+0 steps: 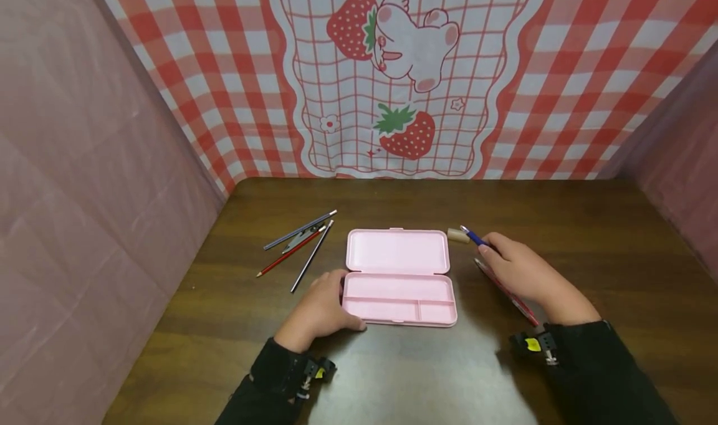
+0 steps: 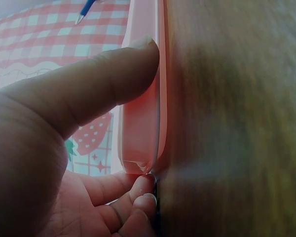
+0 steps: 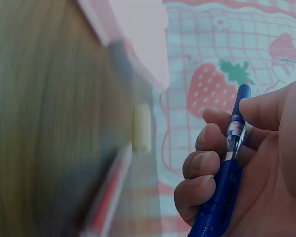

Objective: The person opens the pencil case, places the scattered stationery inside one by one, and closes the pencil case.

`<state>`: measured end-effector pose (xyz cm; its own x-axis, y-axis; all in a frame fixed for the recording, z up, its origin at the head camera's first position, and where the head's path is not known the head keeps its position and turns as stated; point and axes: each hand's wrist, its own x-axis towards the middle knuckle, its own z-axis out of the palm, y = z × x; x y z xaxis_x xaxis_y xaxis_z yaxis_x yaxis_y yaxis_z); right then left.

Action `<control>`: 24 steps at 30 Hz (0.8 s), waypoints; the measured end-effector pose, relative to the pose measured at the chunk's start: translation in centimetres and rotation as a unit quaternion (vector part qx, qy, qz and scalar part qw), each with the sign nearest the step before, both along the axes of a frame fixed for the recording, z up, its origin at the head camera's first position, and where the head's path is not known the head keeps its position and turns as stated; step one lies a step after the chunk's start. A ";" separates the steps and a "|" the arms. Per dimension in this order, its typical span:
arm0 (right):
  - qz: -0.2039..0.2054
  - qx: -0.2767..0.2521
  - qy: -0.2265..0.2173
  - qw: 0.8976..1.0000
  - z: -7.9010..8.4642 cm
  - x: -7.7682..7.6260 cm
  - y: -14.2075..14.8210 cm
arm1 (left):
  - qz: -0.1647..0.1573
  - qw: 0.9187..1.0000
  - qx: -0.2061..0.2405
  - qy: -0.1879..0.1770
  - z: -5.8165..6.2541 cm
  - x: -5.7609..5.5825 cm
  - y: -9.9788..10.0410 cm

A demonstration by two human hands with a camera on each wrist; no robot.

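Bracing the open, rectangular pink plastic pencil case [image 1: 399, 286] on the brown wood-grain table [image 1: 404, 381], seemingly against sliding, the left hand [image 1: 322, 308] curls round its near left corner while the right hand [image 1: 518, 270] clamps a slim blue pen [image 1: 475, 237] off its right side, probably for control.

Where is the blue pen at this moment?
Right of centre in the head view, the blue pen is held in the right hand, to the right of the open pink case, one end near a small tan block.
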<state>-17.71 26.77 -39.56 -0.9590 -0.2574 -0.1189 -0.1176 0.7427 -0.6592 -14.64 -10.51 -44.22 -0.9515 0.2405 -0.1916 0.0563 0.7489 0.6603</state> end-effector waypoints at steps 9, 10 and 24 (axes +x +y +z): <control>-0.006 -0.082 -0.006 0.997 0.1 0.5 -3.0 | 0.009 1.000 0.006 -0.009 -0.3 0.3 -0.1; -0.008 -0.085 -0.004 0.996 0.3 0.5 -3.2 | 0.011 1.000 0.006 -0.012 -0.3 0.3 -0.1; 0.053 -0.074 0.049 0.995 0.9 0.8 -6.9 | 0.002 1.000 -0.001 0.005 -0.1 0.1 0.0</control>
